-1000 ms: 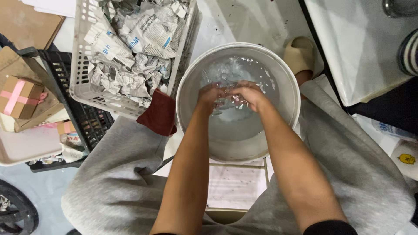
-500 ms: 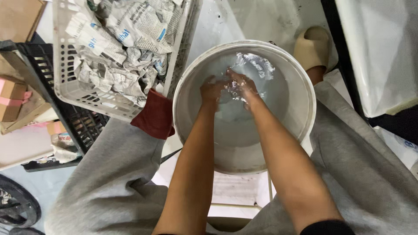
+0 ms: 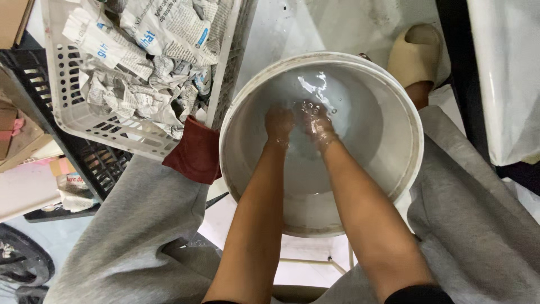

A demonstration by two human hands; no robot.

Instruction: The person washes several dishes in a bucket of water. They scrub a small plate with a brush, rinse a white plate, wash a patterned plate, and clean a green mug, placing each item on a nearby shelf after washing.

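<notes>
Left hand (image 3: 279,123) and right hand (image 3: 315,121) sunk in round white bucket (image 3: 405,112) of clear water, fingers' grip unclear; crumpled newspaper (image 3: 146,50) in white basket (image 3: 79,118) at ten o'clock.

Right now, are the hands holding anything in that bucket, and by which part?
It cannot be told. The left hand and right hand are both under the water in the white bucket, close together; ripples blur whatever may lie between them.

bucket wall (image 3: 394,186) ringing both hands, basket (image 3: 73,112) crowding left, open above
</notes>
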